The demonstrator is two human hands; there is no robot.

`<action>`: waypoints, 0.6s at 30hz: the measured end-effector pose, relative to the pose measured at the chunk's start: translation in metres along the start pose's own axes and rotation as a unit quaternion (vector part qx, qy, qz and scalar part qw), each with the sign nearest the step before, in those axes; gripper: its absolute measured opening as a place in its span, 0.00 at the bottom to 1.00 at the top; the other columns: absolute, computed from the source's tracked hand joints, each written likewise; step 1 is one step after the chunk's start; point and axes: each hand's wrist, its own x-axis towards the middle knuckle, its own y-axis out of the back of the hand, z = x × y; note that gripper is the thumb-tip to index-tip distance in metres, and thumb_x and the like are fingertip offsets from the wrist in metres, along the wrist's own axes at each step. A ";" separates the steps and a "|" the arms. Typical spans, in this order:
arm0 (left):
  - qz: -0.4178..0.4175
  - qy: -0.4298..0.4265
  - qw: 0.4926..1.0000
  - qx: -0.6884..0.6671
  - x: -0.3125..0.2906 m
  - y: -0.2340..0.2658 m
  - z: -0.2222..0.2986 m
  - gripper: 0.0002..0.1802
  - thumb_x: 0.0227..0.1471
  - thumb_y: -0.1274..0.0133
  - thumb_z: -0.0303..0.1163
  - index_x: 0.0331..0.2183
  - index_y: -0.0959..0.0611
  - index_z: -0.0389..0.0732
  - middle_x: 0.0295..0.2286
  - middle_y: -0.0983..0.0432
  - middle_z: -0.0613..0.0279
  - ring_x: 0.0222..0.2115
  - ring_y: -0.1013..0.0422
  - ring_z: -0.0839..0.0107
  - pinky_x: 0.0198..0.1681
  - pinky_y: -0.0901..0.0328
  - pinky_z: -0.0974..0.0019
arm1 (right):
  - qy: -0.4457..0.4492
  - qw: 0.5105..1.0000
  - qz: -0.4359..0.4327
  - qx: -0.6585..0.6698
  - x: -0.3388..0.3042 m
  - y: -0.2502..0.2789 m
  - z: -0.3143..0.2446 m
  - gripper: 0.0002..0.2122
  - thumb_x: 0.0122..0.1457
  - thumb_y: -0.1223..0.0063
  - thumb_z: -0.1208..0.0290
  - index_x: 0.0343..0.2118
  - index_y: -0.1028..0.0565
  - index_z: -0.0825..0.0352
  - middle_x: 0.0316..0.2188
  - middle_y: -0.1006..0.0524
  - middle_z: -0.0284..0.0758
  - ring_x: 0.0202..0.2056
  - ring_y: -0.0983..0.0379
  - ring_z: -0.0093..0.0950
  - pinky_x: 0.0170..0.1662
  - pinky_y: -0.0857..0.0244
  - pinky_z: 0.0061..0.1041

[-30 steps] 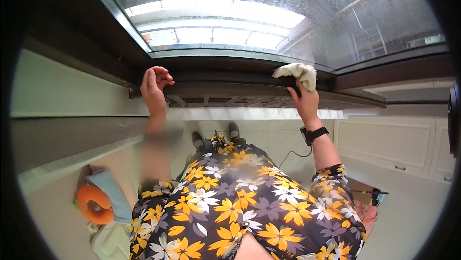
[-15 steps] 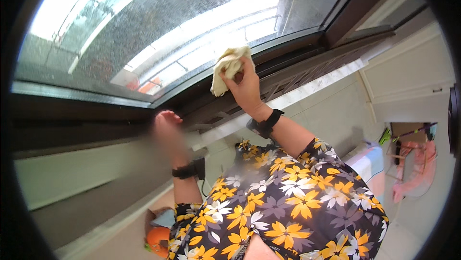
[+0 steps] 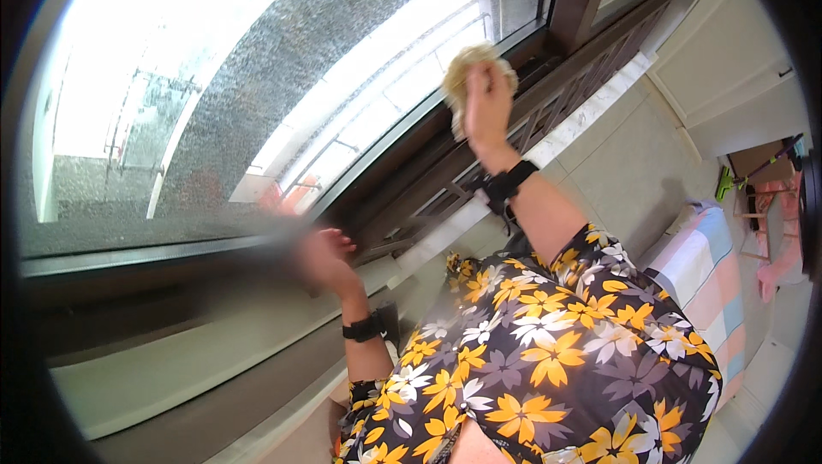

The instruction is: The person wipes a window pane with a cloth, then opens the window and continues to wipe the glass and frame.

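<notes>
A crumpled cream cloth (image 3: 467, 66) is gripped in my right hand (image 3: 488, 109), which is raised to the lower edge of the window pane (image 3: 240, 87), near the dark window frame (image 3: 411, 160). Part of the cloth hangs down beside my palm. My left hand (image 3: 330, 260) is by the lower part of the same frame, its fingers loosely curled and a little apart, with nothing visible in them. A blurred patch covers some of that hand, so whether it touches the frame I cannot tell. Both wrists wear black bands.
A dark slatted rail (image 3: 548, 117) and a pale stone ledge (image 3: 599, 113) run below the window. At the right are a bed or bench with a striped cover (image 3: 702, 267), a green-headed mop (image 3: 726, 181) and a white cabinet (image 3: 728, 79).
My right hand has moved right and slightly up along the window frame with the cloth. My left hand has shifted down and right in view. The whole view has turned somewhat.
</notes>
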 end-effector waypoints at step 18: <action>-0.208 -0.332 0.859 0.331 -0.014 -0.102 0.008 0.05 0.55 0.42 0.30 0.31 0.19 0.38 0.22 0.24 0.55 0.21 0.26 0.60 0.26 0.34 0.63 | -0.004 1.000 0.029 -0.010 0.004 -0.002 -0.003 0.13 0.64 0.50 0.64 0.35 0.28 0.73 0.29 0.25 0.46 0.33 0.27 0.35 0.39 0.35 0.33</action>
